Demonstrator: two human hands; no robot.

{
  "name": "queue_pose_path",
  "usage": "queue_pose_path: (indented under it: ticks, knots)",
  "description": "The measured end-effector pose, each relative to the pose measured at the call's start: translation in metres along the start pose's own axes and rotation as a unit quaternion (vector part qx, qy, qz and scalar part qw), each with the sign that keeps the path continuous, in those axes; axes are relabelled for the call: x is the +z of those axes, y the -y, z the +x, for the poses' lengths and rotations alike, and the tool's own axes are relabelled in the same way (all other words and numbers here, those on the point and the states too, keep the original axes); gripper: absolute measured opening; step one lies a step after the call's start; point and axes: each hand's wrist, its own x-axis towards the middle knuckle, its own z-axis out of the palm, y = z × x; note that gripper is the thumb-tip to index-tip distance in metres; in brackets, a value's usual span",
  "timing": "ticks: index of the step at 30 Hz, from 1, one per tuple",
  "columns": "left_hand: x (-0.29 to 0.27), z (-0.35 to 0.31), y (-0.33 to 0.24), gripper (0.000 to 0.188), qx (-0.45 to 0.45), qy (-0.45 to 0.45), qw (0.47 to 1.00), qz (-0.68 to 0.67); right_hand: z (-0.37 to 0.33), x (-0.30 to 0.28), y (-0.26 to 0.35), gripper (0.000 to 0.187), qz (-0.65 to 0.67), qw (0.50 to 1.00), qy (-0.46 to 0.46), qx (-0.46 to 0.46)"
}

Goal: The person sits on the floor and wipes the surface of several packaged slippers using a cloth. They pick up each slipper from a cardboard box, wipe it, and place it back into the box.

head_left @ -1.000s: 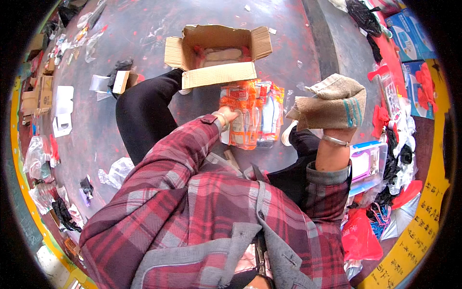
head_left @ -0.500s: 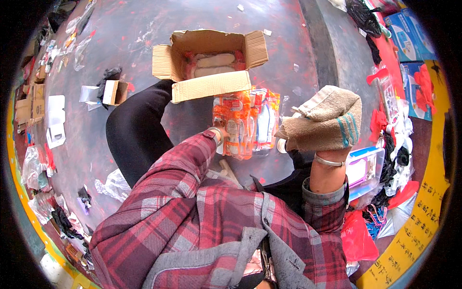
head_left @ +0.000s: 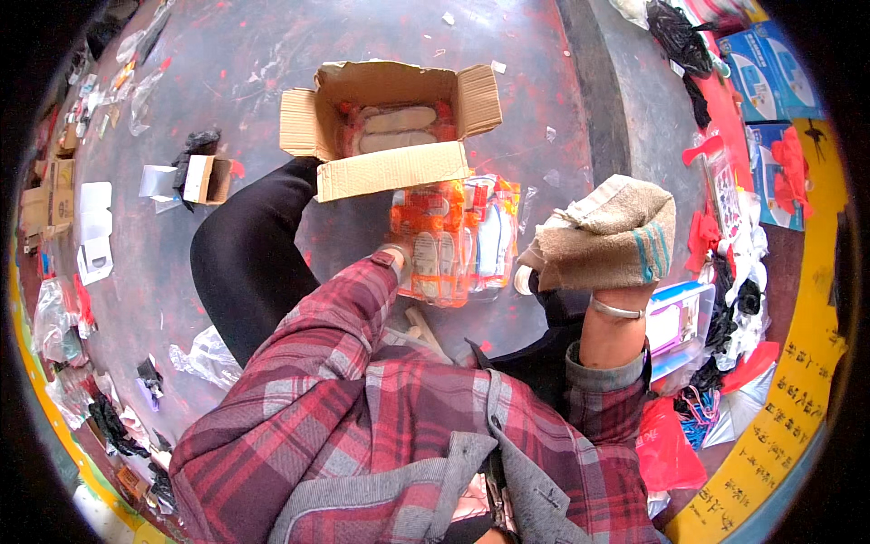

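Note:
Orange-and-clear plastic packets of insoles (head_left: 439, 249) stand in a row on the floor before me. My left hand (head_left: 396, 255) is at their left edge, closed on the nearest packet; the fingers are mostly hidden behind it. A beige towel (head_left: 603, 231) with teal stripes covers my right hand (head_left: 625, 296), just right of the packets. Only the wrist end of that hand shows, with the towel bunched around it. Beyond the packets stands an open cardboard box (head_left: 392, 172), with more pale insoles in clear wrapping (head_left: 396, 127) inside.
My dark-trousered left leg (head_left: 249, 236) bends beside the box. A small open carton (head_left: 207, 179) lies farther left. On the right are a clear plastic bin (head_left: 678, 331), red bags (head_left: 669, 444) and blue boxes (head_left: 770, 72). A wooden stick (head_left: 424, 331) lies near my lap.
The whole view has shifted slightly left and down. The front packet has turned a little, showing its insoles more squarely. My left hand stays at its edge, and the towel remains over my right hand.

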Motion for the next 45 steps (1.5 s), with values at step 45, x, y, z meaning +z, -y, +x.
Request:
queue_pose_path:
  ticks: [45]
  knots:
    - [-0.354,-0.239,-0.175,0.048,0.201,0.351,0.378,-0.833,-0.074,0.084,-0.046,0.055,-0.667,0.634,0.261,-0.292]
